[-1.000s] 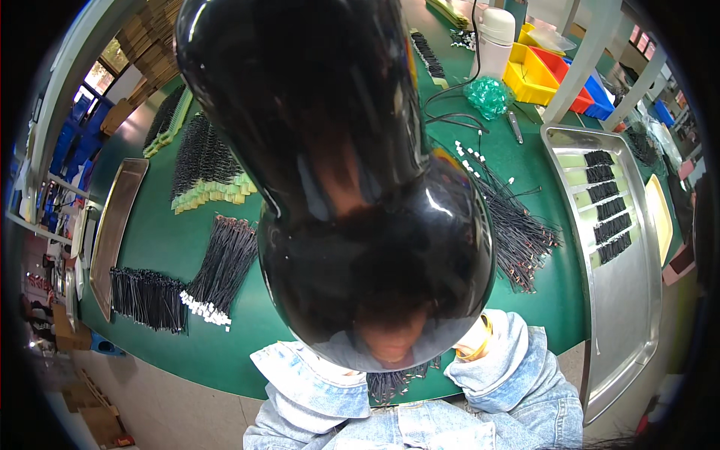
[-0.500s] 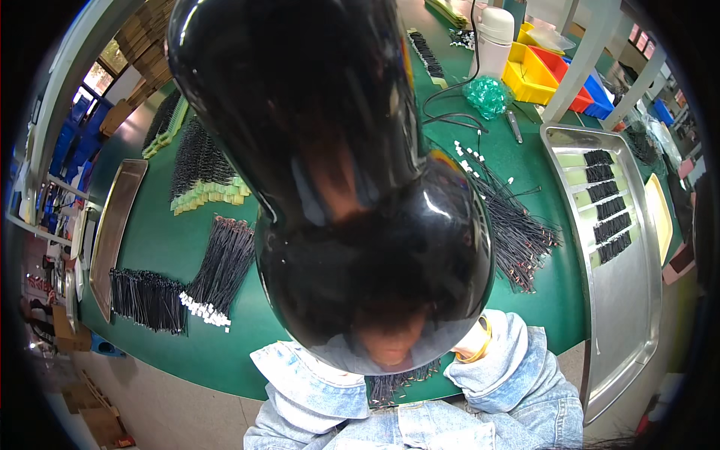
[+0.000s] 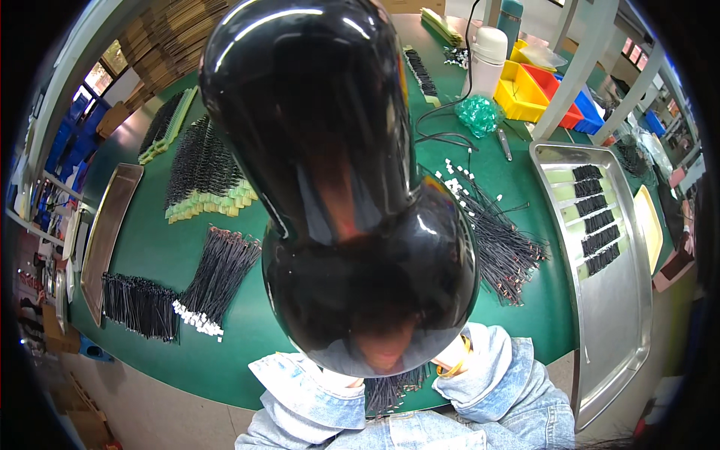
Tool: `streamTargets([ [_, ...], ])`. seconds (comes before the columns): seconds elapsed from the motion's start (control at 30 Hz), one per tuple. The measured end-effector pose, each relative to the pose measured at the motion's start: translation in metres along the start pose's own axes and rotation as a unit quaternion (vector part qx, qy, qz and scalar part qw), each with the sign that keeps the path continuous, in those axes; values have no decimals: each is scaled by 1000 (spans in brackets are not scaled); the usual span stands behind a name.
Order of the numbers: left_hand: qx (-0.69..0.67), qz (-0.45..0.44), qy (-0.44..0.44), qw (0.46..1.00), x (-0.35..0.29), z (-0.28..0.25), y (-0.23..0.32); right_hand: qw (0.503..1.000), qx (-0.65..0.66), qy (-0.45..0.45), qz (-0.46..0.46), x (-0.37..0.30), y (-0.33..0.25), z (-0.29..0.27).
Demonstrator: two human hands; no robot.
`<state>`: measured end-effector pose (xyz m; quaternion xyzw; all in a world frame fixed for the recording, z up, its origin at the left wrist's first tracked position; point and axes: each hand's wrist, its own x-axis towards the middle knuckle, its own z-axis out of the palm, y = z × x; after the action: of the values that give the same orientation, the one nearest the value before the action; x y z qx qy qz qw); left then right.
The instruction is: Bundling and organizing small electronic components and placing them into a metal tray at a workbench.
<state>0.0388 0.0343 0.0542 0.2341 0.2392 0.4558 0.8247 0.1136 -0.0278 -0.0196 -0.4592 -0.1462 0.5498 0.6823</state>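
A large, glossy black rounded object (image 3: 360, 292) fills the middle of the view, its exact kind unclear, and it hides most of both hands. Of my left hand (image 3: 343, 379), only a sliver by the wrist shows below it, coming out of a light denim cuff. My right hand (image 3: 451, 355) shows just at the wrist, where a yellow band circles it. The fingers of both are hidden, and so is anything they hold. Between the cuffs, at the table's near edge, lies a bundle of thin black wires (image 3: 391, 391).
Black wires with white connectors (image 3: 499, 244) lie right of the black object; more wire bundles (image 3: 217, 274) lie left. Metal trays (image 3: 611, 330) flank the green table (image 3: 247, 367). Farther back are stacked strips (image 3: 206, 172), a bottle (image 3: 489, 56), green plastic wrap (image 3: 478, 115) and coloured bins (image 3: 521, 94).
The view has shifted slightly, so the table items sit a little lower and farther left. The wrists also appear slightly lower. No grasp or release is visible.
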Motion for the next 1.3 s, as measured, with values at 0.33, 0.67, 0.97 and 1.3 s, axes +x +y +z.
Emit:
streamTargets([
  [0.33, -13, 7, 11, 1000, -1, 2, 2, 987, 103, -120, 31, 9, -12, -21],
  [0.67, -28, -6, 14, 999, -1, 10, -3, 963, -234, -67, -120, 17, 41, -32],
  [0.97, -39, -1, 28, 999, -3, 6, 2, 993, -50, -100, 42, -6, -23, -5],
  [1.3, -60, -7, 23, 998, -1, 15, -2, 958, -262, 19, -113, 12, 50, -39],
])
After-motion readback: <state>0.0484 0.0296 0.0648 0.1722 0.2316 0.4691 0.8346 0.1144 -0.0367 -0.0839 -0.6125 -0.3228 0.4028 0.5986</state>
